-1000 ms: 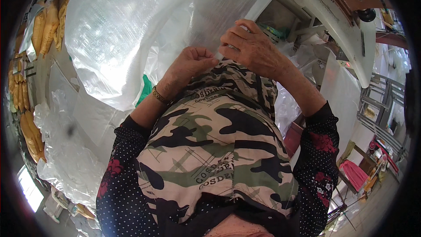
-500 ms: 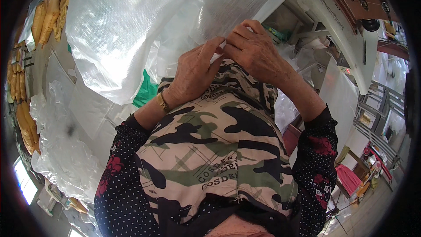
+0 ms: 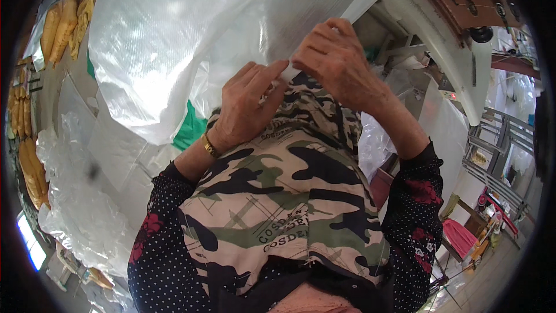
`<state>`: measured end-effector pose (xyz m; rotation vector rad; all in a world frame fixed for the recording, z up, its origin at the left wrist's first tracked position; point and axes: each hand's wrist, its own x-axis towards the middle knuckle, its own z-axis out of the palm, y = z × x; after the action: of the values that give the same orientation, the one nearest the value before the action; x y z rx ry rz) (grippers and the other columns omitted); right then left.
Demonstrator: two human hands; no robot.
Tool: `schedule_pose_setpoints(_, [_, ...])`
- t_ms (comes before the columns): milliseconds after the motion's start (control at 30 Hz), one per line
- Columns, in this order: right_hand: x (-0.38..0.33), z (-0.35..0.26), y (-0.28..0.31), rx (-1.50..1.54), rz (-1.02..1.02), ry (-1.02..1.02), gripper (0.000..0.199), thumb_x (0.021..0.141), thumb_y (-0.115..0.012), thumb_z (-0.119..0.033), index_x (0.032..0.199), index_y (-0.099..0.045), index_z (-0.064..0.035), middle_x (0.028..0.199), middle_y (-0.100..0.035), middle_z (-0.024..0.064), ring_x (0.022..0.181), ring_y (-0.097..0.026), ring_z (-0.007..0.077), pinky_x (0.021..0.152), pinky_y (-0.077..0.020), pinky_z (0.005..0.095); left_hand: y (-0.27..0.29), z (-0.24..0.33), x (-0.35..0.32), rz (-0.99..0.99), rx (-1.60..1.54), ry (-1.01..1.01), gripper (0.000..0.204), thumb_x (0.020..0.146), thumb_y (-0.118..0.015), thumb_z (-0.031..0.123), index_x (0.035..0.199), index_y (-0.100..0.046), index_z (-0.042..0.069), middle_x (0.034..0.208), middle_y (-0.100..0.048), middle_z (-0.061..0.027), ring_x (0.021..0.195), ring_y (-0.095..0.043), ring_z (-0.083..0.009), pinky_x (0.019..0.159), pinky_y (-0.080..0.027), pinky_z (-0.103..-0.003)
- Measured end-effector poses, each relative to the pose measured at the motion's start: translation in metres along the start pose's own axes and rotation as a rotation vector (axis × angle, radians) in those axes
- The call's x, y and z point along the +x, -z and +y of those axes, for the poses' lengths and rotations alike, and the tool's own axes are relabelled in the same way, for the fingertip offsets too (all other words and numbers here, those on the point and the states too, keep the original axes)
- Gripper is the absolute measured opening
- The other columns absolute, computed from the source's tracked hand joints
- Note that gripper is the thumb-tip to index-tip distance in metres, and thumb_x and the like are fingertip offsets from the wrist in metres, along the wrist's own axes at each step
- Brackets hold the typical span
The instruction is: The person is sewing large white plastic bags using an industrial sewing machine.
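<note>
Translucent plastic sheet: ahead of both hands, mostly forward-left; long edge slants from far right toward the wearer.
Right hand: nearer that edge; fingers curled closed, gripping the sheet.
Left hand: just left; fingers bent, grip cannot be told from here.
White sheet corner: between the fingertips.
</note>
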<state>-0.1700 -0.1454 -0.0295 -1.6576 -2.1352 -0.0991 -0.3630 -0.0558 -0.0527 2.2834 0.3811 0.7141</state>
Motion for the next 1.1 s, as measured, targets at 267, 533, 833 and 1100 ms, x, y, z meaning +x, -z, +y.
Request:
schedule_pose_setpoints(267, [0.012,-0.005,0.017,0.111,0.155,-0.019,0.018,0.082,-0.067,-0.027,0.079,-0.062,-0.0097,0.080,-0.060,0.0030,0.089,-0.056,0.0210,0.092,-0.0364,0.0390,-0.008,-0.002,0.006,0.182,0.107,-0.218,0.042,0.074,-0.071,-0.004,0.115,-0.063,0.000,0.073,-0.054,-0.0084,0.065,-0.050,-0.0239,0.058,-0.042,-0.034])
schedule_pose_setpoints(533, [0.022,0.023,0.028,0.113,0.193,0.121,0.030,0.077,-0.072,-0.031,0.071,-0.052,-0.0097,0.074,-0.051,0.0033,0.076,-0.055,0.0222,0.071,-0.0438,0.0367,0.008,0.002,0.012,0.200,0.246,-0.319,0.044,0.071,-0.068,-0.008,0.114,-0.067,0.000,0.066,-0.046,-0.0049,0.060,-0.044,-0.0223,0.054,-0.039,-0.034])
schedule_pose_setpoints(833, [0.022,0.068,0.041,0.025,0.204,0.171,0.037,0.077,-0.069,-0.040,0.069,-0.049,-0.0097,0.073,-0.050,0.0026,0.074,-0.055,0.0224,0.068,-0.0449,0.0366,0.029,0.003,0.027,-0.016,0.134,-0.212,0.035,0.074,-0.064,-0.008,0.108,-0.068,0.000,0.064,-0.044,-0.0087,0.056,-0.050,-0.0241,0.051,-0.041,-0.036])
schedule_pose_setpoints(1100, [0.016,0.119,0.063,-0.115,0.134,0.118,0.034,0.077,-0.069,-0.041,0.070,-0.055,-0.0108,0.074,-0.055,0.0024,0.080,-0.058,0.0212,0.074,-0.0451,0.0356,0.029,-0.009,0.029,-0.068,0.177,-0.298,0.035,0.074,-0.063,-0.010,0.108,-0.068,0.000,0.063,-0.043,-0.0080,0.054,-0.049,-0.0237,0.049,-0.041,-0.035])
